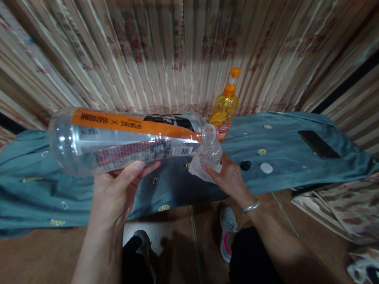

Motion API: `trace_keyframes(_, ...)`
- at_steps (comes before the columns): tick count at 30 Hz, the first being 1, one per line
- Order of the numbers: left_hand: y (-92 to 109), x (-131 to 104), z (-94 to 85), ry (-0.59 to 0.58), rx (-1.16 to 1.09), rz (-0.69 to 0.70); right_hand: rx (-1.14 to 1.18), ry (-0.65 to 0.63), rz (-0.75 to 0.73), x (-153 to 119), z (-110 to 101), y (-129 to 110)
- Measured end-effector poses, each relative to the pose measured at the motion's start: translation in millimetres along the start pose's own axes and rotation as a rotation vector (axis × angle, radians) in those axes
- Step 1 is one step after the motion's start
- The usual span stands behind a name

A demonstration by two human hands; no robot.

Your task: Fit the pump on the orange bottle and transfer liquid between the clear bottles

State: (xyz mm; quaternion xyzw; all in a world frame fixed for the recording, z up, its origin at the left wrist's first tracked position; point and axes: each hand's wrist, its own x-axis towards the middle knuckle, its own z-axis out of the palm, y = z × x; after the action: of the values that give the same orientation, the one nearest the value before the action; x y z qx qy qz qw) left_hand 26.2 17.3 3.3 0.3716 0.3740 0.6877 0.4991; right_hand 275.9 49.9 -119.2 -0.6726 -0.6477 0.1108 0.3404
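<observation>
My left hand is closed around a large clear plastic bottle from below. The bottle lies nearly level, its neck pointing right, with an orange and silver label on its side. My right hand grips a small clear plastic container, just below the big bottle's mouth. Whether the mouth touches the container I cannot tell. Beside my right fingers is a crumpled white tissue or cloth; whether the fingers hold it too is unclear. Any liquid passing between the two is not visible.
Behind the container stands a yellow pump bottle. A small black piece, a white round cap and a black phone lie on the teal cloth. Pleated curtains hang behind.
</observation>
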Motion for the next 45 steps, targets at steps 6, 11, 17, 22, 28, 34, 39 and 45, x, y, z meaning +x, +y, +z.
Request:
trace_keyframes(6,1.2,-0.1,1.5,0.005,0.025,0.005,-0.01,0.011,-0.025,0.1,2.0,2.7)
trace_keyframes(11,0.7,-0.4,0.6,0.02,0.033,-0.004,-0.026,0.011,-0.001,0.3,3.1,3.6)
trace_keyframes(17,-0.9,0.5,-3.0,0.028,0.036,0.004,-0.005,0.015,-0.01,0.0,1.6,1.1)
trace_keyframes(22,-0.6,0.5,-4.9,0.003,0.046,0.016,0.004,0.01,0.001,-0.1,1.4,-0.7)
trace_keyframes(28,-0.4,0.9,-3.8,-0.005,0.039,0.025,0.005,0.005,-0.013,0.0,0.4,-1.7)
trace_keyframes(34,0.3,0.2,-1.1,0.016,0.031,0.019,0.011,0.003,-0.008,-0.1,0.4,-2.1)
trace_keyframes(39,-0.1,-0.3,-2.2,0.012,0.046,0.033,0.002,0.01,0.006,-0.1,2.1,-1.0)
trace_keyframes(45,0.3,0.4,0.3,0.033,0.013,0.02,-0.002,0.002,-0.003,0.2,2.5,-0.1)
